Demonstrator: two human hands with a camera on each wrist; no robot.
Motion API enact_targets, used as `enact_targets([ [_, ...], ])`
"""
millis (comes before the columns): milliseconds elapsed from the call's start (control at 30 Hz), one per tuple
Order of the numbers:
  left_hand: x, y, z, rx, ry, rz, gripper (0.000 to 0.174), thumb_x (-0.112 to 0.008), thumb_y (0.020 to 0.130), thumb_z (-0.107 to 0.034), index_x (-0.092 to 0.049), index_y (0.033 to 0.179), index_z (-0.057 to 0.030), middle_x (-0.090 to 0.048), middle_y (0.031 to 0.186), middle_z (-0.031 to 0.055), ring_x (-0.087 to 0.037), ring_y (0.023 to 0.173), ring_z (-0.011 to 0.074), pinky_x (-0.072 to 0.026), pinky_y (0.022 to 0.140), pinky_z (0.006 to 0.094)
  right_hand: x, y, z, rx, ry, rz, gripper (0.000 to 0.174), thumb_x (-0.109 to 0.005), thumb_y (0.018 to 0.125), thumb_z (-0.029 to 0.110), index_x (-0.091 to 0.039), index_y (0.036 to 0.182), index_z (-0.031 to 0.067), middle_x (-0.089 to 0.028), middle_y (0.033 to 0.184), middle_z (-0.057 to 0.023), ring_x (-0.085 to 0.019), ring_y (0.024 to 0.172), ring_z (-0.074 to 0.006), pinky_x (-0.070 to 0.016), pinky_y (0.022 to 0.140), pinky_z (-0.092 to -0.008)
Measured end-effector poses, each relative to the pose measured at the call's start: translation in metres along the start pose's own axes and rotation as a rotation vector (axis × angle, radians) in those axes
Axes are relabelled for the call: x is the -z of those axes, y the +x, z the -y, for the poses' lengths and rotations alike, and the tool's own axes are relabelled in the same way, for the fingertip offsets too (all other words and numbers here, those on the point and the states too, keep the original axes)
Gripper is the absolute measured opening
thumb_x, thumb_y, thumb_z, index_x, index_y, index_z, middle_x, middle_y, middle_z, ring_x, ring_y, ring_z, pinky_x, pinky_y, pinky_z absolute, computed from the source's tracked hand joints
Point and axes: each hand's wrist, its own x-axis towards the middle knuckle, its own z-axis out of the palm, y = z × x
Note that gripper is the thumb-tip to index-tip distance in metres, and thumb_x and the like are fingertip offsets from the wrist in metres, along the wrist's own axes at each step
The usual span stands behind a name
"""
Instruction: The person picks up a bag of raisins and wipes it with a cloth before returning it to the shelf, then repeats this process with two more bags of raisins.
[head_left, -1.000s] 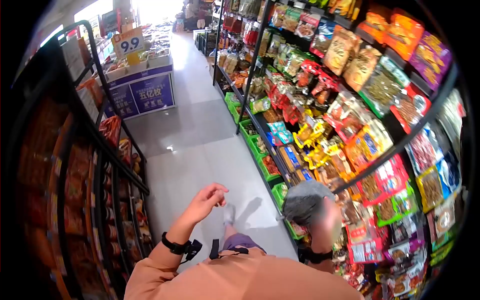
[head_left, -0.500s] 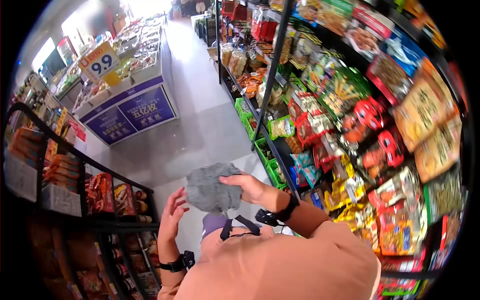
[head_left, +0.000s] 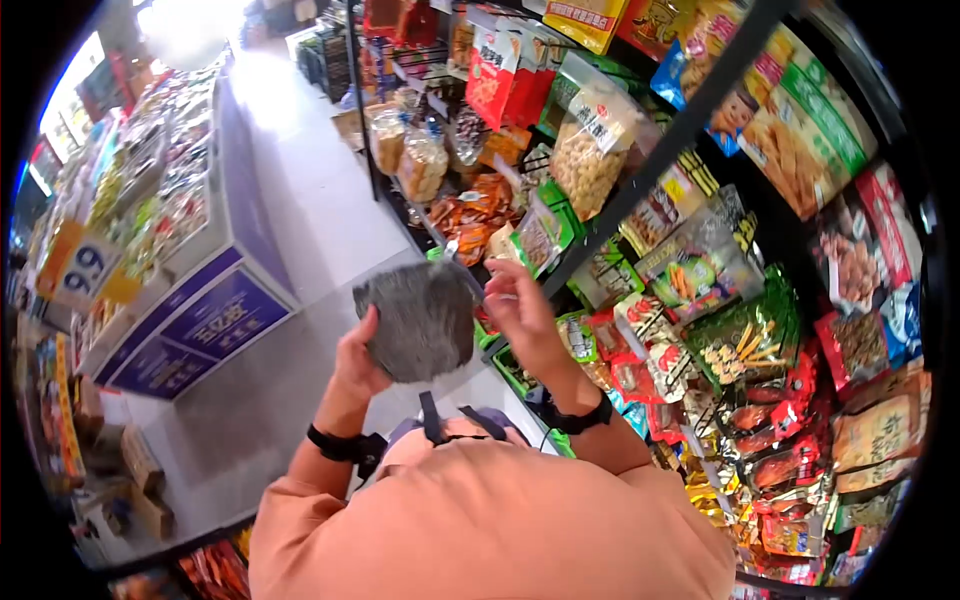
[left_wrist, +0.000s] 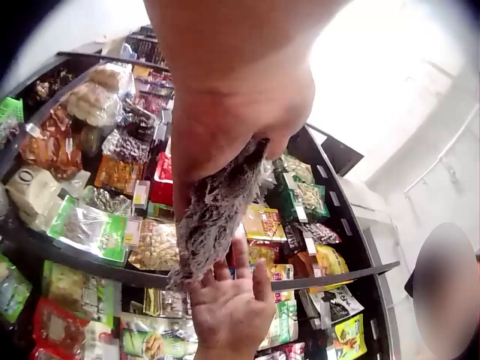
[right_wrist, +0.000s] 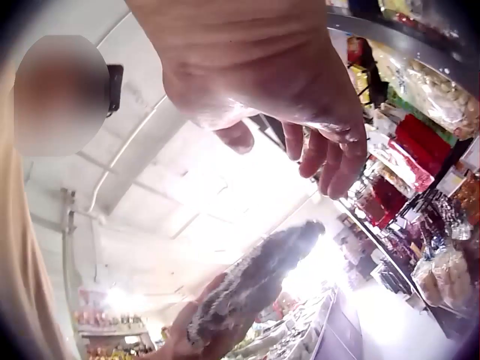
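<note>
A folded grey cloth (head_left: 420, 325) with a fuzzy surface is held up in front of the body. My left hand (head_left: 358, 362) grips its left edge, thumb on the near face and the other fingers hidden behind. Seen from the left wrist, the cloth (left_wrist: 217, 210) shows edge-on as a thick folded layer below the palm. My right hand (head_left: 523, 315) is just beyond the cloth's right edge, its fingers loosely bent and apart. In the right wrist view nothing lies between that hand's (right_wrist: 277, 112) fingers, and the cloth (right_wrist: 259, 281) appears below them.
Shelves of bagged snacks, among them a bag of round beige pieces (head_left: 585, 165), line the right side. A black shelf post (head_left: 660, 150) stands close by the right hand. To the left, a purple-fronted display bin (head_left: 225, 310) bears a 9.9 price sign (head_left: 78, 262) beside the aisle floor (head_left: 310, 150).
The cloth passed from my right hand, first beside the right shelf and then before the body, to my left hand. The right hand let go, and the view moved forward along the aisle.
</note>
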Motion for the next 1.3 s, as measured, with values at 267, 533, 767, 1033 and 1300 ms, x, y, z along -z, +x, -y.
enact_targets([
  [267, 0.038, 0.165, -0.137, -0.032, -0.006, 0.033, 0.056, -0.043, 0.095, -0.038, -0.035, 0.138, -0.0034, -0.042, 0.139, 0.0155, -0.042, 0.126, 0.0350, -0.0306, 0.106, 0.0519, 0.072, 0.181, -0.055, 0.013, 0.317, -0.530, 0.039, -0.050, 0.094, 0.028, -0.046, 0.125, 0.0053, -0.058, 0.103, -0.0067, -0.055, 0.095, -0.0148, -0.0443, 0.084, -0.0292],
  [533, 0.134, 0.240, -0.271, -0.230, 0.069, -0.319, 0.058, -0.045, 0.093, -0.042, -0.037, 0.137, -0.0053, -0.042, 0.138, 0.0155, -0.041, 0.126, 0.0367, -0.0342, 0.103, 0.0544, 0.102, 0.337, -0.132, 0.035, 0.008, -0.993, 0.065, -0.057, 0.091, 0.029, -0.025, 0.143, 0.0061, -0.036, 0.137, -0.0192, -0.047, 0.114, -0.0223, -0.0414, 0.091, -0.0333],
  [767, 0.201, 0.312, -0.371, -0.029, 0.160, -0.315, 0.058, -0.048, 0.092, -0.043, -0.040, 0.136, -0.0054, -0.045, 0.136, 0.0140, -0.043, 0.124, 0.0354, -0.0347, 0.103, 0.0521, 0.119, 0.381, -0.133, 0.022, -0.245, -1.350, 0.082, -0.059, 0.088, 0.025, -0.005, 0.148, 0.0065, -0.002, 0.154, -0.0167, -0.005, 0.142, -0.0262, -0.0107, 0.112, -0.0351],
  [1033, 0.208, 0.421, -0.405, 0.588, 0.417, -0.060, 0.059, -0.047, 0.094, -0.040, -0.035, 0.136, -0.0006, -0.048, 0.132, 0.0147, -0.048, 0.120, 0.0316, -0.0393, 0.100, 0.0460, 0.154, 0.385, -0.131, -0.078, -0.499, -1.709, 0.084, -0.067, 0.083, 0.029, -0.018, 0.145, 0.0006, -0.019, 0.149, -0.0209, -0.022, 0.136, -0.0315, -0.0235, 0.107, -0.0352],
  [1300, 0.227, 0.434, -0.388, 0.608, 0.393, -0.008, 0.058, -0.048, 0.094, -0.040, -0.037, 0.136, -0.0020, -0.048, 0.133, 0.0152, -0.050, 0.119, 0.0313, -0.0399, 0.100, 0.0454, 0.187, 0.372, -0.163, -0.239, -0.643, -1.798, 0.079, -0.076, 0.076, 0.034, -0.037, 0.130, -0.0081, -0.053, 0.120, -0.0213, -0.054, 0.103, -0.0252, -0.0423, 0.089, -0.0339],
])
